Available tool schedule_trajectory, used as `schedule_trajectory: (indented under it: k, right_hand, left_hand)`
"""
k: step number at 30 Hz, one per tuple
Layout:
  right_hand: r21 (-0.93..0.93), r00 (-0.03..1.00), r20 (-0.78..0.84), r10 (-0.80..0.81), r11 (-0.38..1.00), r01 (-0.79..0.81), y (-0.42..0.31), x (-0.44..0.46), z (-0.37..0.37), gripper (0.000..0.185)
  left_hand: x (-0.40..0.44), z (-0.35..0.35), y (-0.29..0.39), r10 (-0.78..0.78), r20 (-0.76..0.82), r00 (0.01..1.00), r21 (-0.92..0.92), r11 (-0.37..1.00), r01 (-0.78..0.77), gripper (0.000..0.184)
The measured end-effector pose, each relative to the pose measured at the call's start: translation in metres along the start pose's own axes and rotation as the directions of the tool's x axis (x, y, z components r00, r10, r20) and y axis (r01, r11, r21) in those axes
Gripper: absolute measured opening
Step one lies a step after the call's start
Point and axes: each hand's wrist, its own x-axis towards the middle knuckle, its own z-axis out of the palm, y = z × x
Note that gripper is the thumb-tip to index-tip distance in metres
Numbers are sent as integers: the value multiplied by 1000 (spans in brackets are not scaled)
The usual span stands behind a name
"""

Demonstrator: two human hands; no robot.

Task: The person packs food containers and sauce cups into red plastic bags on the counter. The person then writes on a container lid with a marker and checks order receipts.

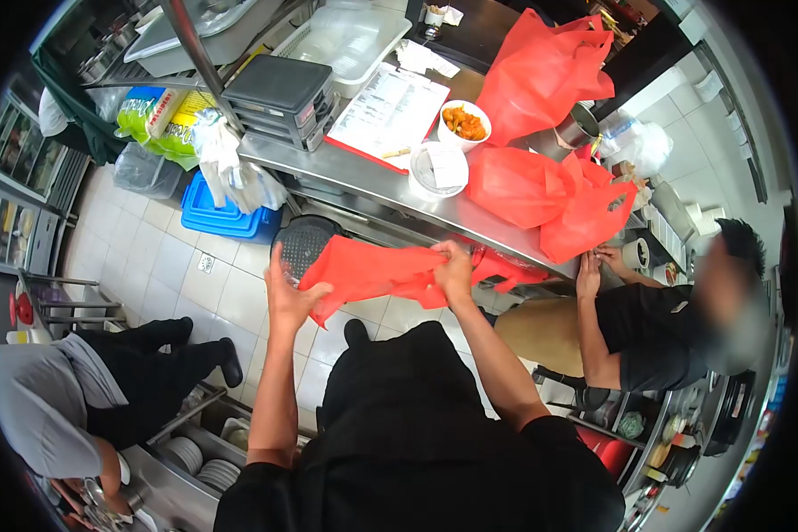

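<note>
We see a plain, bright red bag (372, 273) before our black clothing (395, 390), over cream tiles (170, 250) gridded with darker lines. Near the front edge of the silver counter (346, 174): a white tub (427, 181), a white bowl (457, 140) of orange food (464, 122) and, rightward, matching red bags (541, 80).

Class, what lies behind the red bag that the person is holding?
Past the edges of the red bag, pale floor tiles and part of a black, round-topped object show. Whatever sits directly behind the bag is covered.
</note>
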Motion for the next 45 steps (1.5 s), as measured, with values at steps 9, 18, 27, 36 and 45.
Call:
schedule_trajectory:
  k: [9, 18, 27, 36, 45]
  right_hand:
    - [-656, 851, 73, -520, 617, 434, -35, -14, -13, 26]
    - [323, 744, 658, 113, 851, -414, -39, 25, -41, 30]
    - [421, 781, 544, 305, 706, -569, 10, 110, -74, 35]
    - [546, 948, 184, 259, 775, -318, -6, 164, -56, 26]
    - [515, 974, 137, 179, 827, -224, -99, 132, -118, 15]
  left_hand:
    - [51, 4, -57, 504, -197, 841, 571, 756, -320, 26]
    - [34, -16, -65, -93, -93, 991, 437, 891, 125, 12]
    - [68, -18, -14, -188, -121, 975, -107, 979, 175, 21]
    - [102, -5, 101, 181, -300, 937, -279, 922, -267, 29]
    - [302, 84, 86, 141, -369, 919, -419, 857, -299, 36]
